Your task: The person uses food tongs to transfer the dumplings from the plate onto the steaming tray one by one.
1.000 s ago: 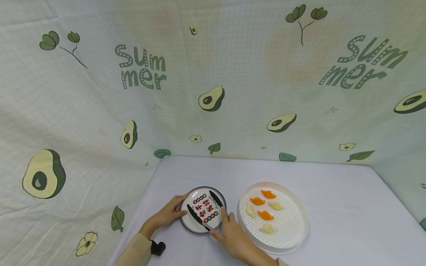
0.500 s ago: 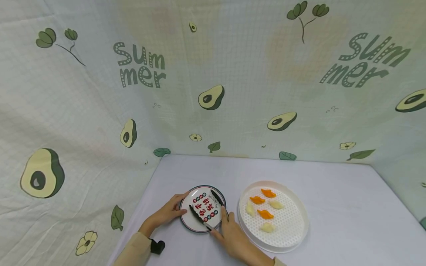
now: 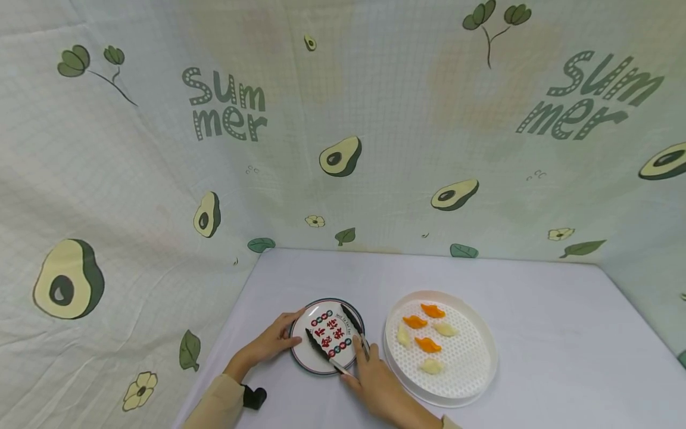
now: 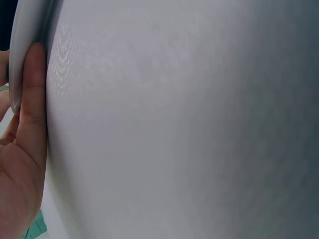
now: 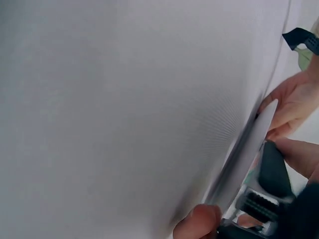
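A round white plate [image 3: 306, 362] with red lettering and a dark rim lies on the table. My left hand [image 3: 270, 341] grips its left edge, thumb on top; the left wrist view has the plate's edge [image 4: 26, 45] between the thumb and fingers. Tongs [image 3: 318, 345] with black tips and metal arms reach over the plate, held by my right hand [image 3: 379, 384]. Their two arms are spread apart, and only the plate's printed surface shows between the tips. Close up in the right wrist view is part of the tongs [image 5: 273, 172], beside the plate's edge [image 5: 244, 159].
Right of the plate stands a round white perforated tray [image 3: 474, 363] with orange dumpling shapes [image 3: 427, 345] and pale ones [image 3: 431, 366]. A black heart-shaped piece [image 3: 254, 398] is by my left wrist. Cloth [image 3: 396, 196] printed with avocados hangs behind the white table [image 3: 546, 345].
The tongs' tips have shifted slightly to the right over the plate, with the right hand. The left hand and plate have stayed in nearly the same place.
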Motion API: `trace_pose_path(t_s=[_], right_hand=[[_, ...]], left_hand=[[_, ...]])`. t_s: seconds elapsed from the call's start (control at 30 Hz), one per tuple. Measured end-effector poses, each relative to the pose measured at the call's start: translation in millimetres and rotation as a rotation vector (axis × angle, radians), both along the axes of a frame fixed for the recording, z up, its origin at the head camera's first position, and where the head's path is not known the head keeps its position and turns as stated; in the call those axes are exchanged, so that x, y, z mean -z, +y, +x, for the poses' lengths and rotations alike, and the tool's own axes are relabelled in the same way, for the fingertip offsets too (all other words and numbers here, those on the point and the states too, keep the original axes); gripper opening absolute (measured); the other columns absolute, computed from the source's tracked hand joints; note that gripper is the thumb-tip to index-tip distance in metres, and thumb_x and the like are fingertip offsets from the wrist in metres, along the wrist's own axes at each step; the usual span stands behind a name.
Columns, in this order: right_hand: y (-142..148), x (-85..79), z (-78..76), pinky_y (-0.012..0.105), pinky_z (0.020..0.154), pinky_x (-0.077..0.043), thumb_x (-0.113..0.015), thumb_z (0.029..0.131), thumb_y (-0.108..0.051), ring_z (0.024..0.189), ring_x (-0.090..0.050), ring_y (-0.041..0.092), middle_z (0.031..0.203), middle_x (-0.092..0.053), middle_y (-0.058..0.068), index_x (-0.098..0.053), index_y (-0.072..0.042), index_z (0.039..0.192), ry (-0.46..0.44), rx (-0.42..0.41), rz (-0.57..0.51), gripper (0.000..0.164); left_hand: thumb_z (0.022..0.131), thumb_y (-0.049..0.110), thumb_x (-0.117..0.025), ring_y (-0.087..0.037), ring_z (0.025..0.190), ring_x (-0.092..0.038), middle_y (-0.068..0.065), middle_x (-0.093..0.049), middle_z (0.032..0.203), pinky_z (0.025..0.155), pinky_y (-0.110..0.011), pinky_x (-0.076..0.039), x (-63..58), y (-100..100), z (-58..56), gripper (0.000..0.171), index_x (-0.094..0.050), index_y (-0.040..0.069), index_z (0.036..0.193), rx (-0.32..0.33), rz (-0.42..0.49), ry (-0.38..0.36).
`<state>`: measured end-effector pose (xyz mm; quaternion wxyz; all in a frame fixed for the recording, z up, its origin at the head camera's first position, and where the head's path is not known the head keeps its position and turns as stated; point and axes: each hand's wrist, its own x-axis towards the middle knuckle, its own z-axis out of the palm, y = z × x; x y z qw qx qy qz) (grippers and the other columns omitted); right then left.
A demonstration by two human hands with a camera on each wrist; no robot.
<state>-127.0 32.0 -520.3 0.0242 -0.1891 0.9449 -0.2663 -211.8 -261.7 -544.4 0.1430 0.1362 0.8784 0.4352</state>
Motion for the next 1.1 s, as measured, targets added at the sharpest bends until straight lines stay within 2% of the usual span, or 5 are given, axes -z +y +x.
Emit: trace_pose_path(t_s=[0.2, 0.43, 0.6, 0.87, 1.1], right_hand=[[0.3, 0.9, 2.0, 0.039, 0.055, -0.049, -0.071, 0.089, -0.045, 0.067, -0.055, 0.026, 0.112, -0.05, 0.029, -0.03, 0.005, 0.153, 0.004, 0.02, 0.017, 0.09], [1.6, 1.8, 3.4, 0.046, 0.061, -0.049, -0.073, 0.086, -0.048, 0.075, -0.059, 0.032, 0.116, -0.053, 0.028, -0.027, 0.007, 0.153, 0.018, 0.049, 0.032, 0.098], [3.8, 1.6, 3.7, 0.043, 0.059, -0.047, -0.074, 0.085, -0.051, 0.075, -0.057, 0.029, 0.11, -0.055, 0.022, -0.029, 0.007, 0.152, 0.058, 0.046, 0.095, 0.1], [4.3, -4.0, 6.9, 0.039, 0.054, -0.043, -0.083, 0.078, -0.042, 0.07, -0.051, 0.025, 0.097, -0.05, 0.017, -0.035, 0.005, 0.15, 0.072, 0.039, 0.115, 0.098], [5.5, -19.2, 12.4, 0.042, 0.063, -0.048, -0.079, 0.081, -0.043, 0.085, -0.051, 0.03, 0.104, -0.048, 0.02, -0.043, 0.005, 0.146, 0.109, 0.013, 0.189, 0.088]], left_hand=[[0.095, 0.021, -0.069, -0.018, 0.082, -0.039, -0.014, -0.041, 0.132, 0.069, -0.027, -0.034, -1.9, 0.4, 1.8, 0.07, -0.036, 0.015, 0.156, -0.005, 0.023, -0.004], [0.096, 0.023, -0.068, -0.016, 0.082, -0.041, -0.012, -0.042, 0.131, 0.07, -0.026, -0.036, 0.4, 0.6, 2.2, 0.07, -0.035, 0.016, 0.157, -0.01, -0.01, -0.002], [0.096, 0.024, -0.068, -0.017, 0.084, -0.041, -0.012, -0.042, 0.128, 0.071, -0.027, -0.035, 0.5, 1.0, 1.2, 0.069, -0.035, 0.017, 0.157, -0.013, -0.021, 0.002], [0.097, 0.023, -0.067, -0.019, 0.087, -0.04, -0.012, -0.04, 0.127, 0.071, -0.029, -0.034, -1.4, 2.3, 1.4, 0.07, -0.034, 0.018, 0.157, -0.019, -0.013, -0.023], [0.097, 0.022, -0.066, -0.018, 0.085, -0.04, -0.012, -0.041, 0.126, 0.071, -0.028, -0.035, -3.7, 3.8, 1.1, 0.069, -0.033, 0.015, 0.157, 0.001, -0.038, 0.009]])
